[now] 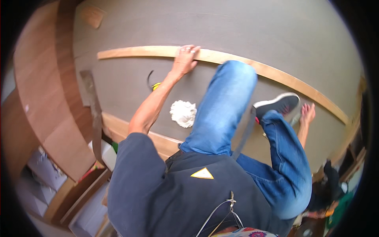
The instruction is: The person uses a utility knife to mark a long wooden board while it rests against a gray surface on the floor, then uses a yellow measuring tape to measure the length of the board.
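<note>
A long, narrow wooden strip [142, 51] lies across the grey-brown panel [276, 35], its edges bowed by the lens. My left hand [185, 60] grips it left of its middle, fingers over the top and thumb on the near side. My left knee [239, 73], in blue jeans, overlaps the strip's near edge. Beside the dark shoe [278, 104], my right hand [308, 113] is open with its fingers apart, a little short of the strip's right part. A pale, blurred object sits near that hand; its kind cannot be told.
A white crumpled cloth [183, 113] and a yellow tape measure-like object [156, 86] with a dark strap lie by my left forearm. Brown boards [51, 98] lean at the left. Open drawers or boxes [85, 197] stand lower left, and clutter [331, 185] fills the lower right.
</note>
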Demonstrator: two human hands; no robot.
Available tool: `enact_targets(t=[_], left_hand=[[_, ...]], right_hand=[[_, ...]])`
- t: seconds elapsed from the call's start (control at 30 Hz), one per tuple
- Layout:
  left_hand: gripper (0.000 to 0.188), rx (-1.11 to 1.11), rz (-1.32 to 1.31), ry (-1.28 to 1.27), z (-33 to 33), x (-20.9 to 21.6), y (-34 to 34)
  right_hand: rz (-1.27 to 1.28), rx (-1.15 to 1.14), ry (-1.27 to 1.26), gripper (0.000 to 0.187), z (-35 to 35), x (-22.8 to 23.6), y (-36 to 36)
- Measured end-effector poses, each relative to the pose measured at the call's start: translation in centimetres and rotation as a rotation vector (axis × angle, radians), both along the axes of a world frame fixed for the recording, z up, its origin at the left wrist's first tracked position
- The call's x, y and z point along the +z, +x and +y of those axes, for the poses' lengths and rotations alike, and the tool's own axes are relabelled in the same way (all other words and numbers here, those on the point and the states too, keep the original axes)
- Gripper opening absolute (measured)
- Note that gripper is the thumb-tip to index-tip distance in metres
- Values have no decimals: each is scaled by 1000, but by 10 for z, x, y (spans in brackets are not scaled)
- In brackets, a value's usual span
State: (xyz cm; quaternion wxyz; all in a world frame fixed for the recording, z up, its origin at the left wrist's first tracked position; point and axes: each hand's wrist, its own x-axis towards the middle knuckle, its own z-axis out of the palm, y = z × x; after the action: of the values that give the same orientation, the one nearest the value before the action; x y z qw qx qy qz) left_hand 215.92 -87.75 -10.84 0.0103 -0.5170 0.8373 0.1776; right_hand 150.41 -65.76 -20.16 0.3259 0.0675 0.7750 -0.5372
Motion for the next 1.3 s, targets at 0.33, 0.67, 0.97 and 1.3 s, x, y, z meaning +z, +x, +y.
enact_targets(t=[0.33, 0.67, 0.97, 1.3], left_hand=[[69, -17, 0, 83, 11, -19, -2], [71, -31, 13, 154, -4, -7, -7], [69, 11, 1, 144, -3, 4, -29], [64, 51, -23, 178, -1, 1, -34]], right_hand=[[72, -108, 4, 61, -66, 16, 9], [108, -94, 51, 59, -64, 25, 6], [100, -105, 132, 74, -73, 34, -14], [406, -105, 450, 113, -109, 44, -14]])
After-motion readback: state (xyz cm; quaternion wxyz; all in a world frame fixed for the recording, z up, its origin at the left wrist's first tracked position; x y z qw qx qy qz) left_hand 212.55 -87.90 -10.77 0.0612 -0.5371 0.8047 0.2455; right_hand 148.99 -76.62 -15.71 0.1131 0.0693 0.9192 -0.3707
